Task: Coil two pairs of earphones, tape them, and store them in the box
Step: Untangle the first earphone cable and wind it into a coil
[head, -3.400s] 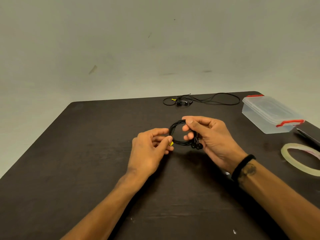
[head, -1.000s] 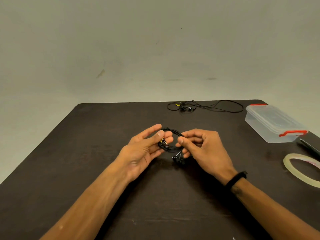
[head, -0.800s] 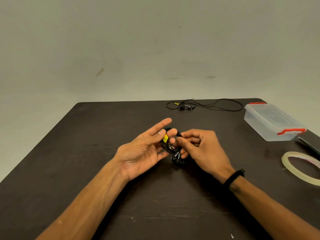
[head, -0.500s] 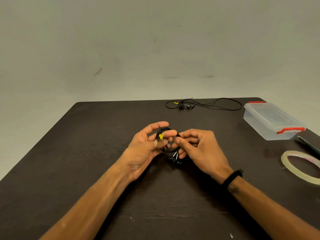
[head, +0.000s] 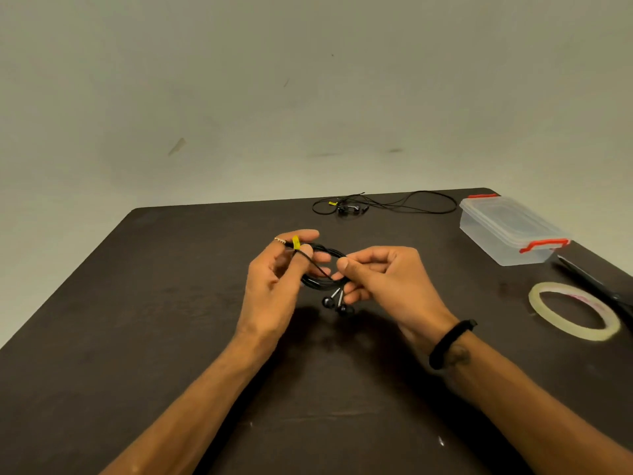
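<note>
— Behind the dark table [head: 137, 337], what?
— Plain grey wall [head: 239, 80].
— And on it?
— Lidded clear box [head: 510, 231], tape roll [head: 573, 315], loose earphones [head: 387, 204] far back. Above centre, left hand [head: 274, 289] and right hand [head: 387, 282] pinch the coiled earphones [head: 323, 279].

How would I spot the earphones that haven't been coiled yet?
Look to the far edge of the dark table, just left of the clear box with red clips. The loose earphones lie there in a sprawling black tangle, untouched, unlike the coiled pair held between both hands.
</note>
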`<move>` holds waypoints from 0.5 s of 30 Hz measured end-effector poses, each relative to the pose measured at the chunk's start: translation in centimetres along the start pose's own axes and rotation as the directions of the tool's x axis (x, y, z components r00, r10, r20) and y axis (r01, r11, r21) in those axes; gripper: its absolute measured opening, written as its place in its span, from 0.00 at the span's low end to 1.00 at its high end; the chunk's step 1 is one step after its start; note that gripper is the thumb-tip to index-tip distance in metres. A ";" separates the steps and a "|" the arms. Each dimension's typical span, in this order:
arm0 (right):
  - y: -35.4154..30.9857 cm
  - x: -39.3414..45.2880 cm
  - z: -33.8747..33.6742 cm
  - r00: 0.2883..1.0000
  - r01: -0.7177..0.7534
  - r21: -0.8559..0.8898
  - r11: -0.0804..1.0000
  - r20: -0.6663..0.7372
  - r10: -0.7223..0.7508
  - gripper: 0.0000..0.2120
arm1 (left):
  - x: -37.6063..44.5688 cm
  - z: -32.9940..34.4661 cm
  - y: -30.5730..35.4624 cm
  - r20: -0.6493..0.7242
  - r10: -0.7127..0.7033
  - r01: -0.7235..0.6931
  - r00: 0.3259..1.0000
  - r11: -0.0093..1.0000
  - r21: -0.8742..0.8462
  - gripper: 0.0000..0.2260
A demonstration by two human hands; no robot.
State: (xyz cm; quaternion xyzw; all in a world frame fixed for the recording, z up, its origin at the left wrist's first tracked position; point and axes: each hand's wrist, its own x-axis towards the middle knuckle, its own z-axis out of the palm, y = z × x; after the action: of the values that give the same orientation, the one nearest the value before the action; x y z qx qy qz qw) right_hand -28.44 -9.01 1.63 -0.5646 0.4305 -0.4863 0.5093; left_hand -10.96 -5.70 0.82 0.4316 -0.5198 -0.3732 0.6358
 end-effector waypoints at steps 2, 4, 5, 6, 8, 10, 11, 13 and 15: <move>-0.6 -1.1 -0.5 0.999 -0.014 0.021 1.000 -0.038 0.015 0.06 | -0.7 0.8 0.9 0.085 -0.212 0.229 0.974 0.910 -0.345 0.13; -1.1 -2.3 -1.3 0.997 -0.034 -0.012 0.999 -0.069 0.033 0.06 | -1.4 1.0 1.7 0.213 -0.352 0.409 0.911 0.720 -0.560 0.17; -1.4 -3.0 -1.7 0.996 -0.049 -0.034 0.998 -0.078 0.047 0.06 | -1.8 0.9 1.9 0.272 -0.388 0.471 0.880 0.651 -0.595 0.18; -1.7 -3.6 -2.2 0.995 -0.068 -0.051 0.996 -0.079 0.064 0.06 | -2.3 0.8 2.2 0.316 -0.406 0.512 0.857 0.610 -0.605 0.17; -2.3 -4.8 -2.9 0.992 -0.113 -0.073 0.991 -0.059 0.109 0.06 | -3.2 0.7 2.5 0.341 -0.421 0.541 0.840 0.615 -0.574 0.16; -2.9 -5.7 -3.4 0.987 -0.160 -0.102 0.982 -0.031 0.157 0.06 | -3.7 0.8 2.6 0.273 -0.434 0.511 0.859 0.768 -0.386 0.15; -3.2 -6.1 -3.5 0.983 -0.181 -0.122 0.976 -0.024 0.179 0.06 | -3.8 0.9 2.6 0.209 -0.423 0.461 0.882 0.867 -0.191 0.16; -3.5 -6.8 -3.7 0.974 -0.224 -0.149 0.963 -0.030 0.222 0.06 | -3.8 1.0 2.6 0.118 -0.348 0.309 0.930 0.914 0.261 0.14; -3.5 -7.2 -3.7 0.967 -0.255 -0.181 0.950 -0.046 0.250 0.06 | -3.6 0.8 2.7 0.120 -0.278 0.176 0.953 0.831 0.528 0.08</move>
State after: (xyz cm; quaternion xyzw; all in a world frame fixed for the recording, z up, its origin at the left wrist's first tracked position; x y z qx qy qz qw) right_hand -33.23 -2.15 4.33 -0.5443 0.5483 -0.3814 0.5076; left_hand -12.32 -1.61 2.20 0.6054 -0.6036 -0.3348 0.3963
